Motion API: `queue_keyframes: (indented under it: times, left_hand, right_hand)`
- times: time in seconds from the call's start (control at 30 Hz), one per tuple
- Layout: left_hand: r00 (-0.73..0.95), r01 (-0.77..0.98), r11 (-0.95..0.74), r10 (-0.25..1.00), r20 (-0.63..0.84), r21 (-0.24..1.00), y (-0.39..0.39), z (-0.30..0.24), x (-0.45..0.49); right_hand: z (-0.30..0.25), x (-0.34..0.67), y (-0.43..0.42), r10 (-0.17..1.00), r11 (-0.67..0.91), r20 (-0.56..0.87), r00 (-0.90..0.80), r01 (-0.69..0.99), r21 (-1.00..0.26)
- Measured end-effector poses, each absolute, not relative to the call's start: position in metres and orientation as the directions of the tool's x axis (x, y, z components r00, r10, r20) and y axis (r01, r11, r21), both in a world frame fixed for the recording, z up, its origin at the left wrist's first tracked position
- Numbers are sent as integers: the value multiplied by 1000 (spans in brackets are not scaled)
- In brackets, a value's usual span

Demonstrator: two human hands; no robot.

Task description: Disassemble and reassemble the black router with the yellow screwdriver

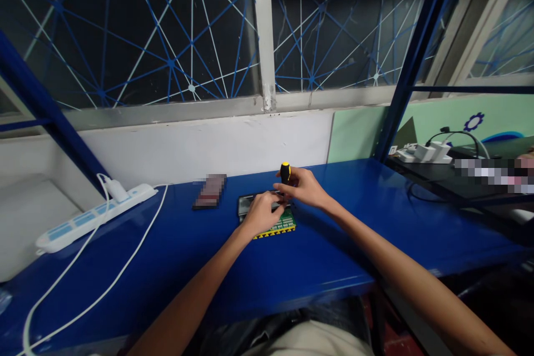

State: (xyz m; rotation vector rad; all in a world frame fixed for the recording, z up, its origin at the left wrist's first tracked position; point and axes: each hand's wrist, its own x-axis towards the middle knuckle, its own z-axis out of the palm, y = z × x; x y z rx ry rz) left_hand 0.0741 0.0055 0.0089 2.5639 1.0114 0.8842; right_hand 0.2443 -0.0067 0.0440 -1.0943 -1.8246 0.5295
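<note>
A screwdriver (285, 171) with a black and yellow handle stands upright in my right hand (307, 188), whose fingers are closed around it. Its lower end is hidden by my fingers. Below lies a green circuit board (287, 219) with a yellow toothed strip (275, 232) along its near edge. A dark grey case-like part (246, 204) adjoins the board on the far left side. My left hand (263, 212) rests over the board and the dark part, its fingertips close to the right hand. Whether those fingertips pinch anything is hidden.
A blurred phone-like slab (209, 192) lies left of the board on the blue table (325, 267). Farther left, a white power strip (98, 217) trails a white cable (137, 250). Blue posts (400, 61) frame the table. Another power strip (425, 153) sits at the right.
</note>
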Motion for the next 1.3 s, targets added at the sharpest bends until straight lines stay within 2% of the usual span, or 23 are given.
queue_keyframes:
  times: [0.6,0.77,1.3]
  left_hand:
    - [528,550,-673,739,418,495,11,6,73]
    - [558,521,-675,732,390,522,11,7,73]
    - [516,536,-688,726,455,489,8,11,73]
  right_hand:
    - [46,244,-10,856,514,472,-211,456,-727]
    - [47,243,-10,860,510,456,-229,426,-747]
    - [49,243,-12,858,505,486,-166,441,-742]
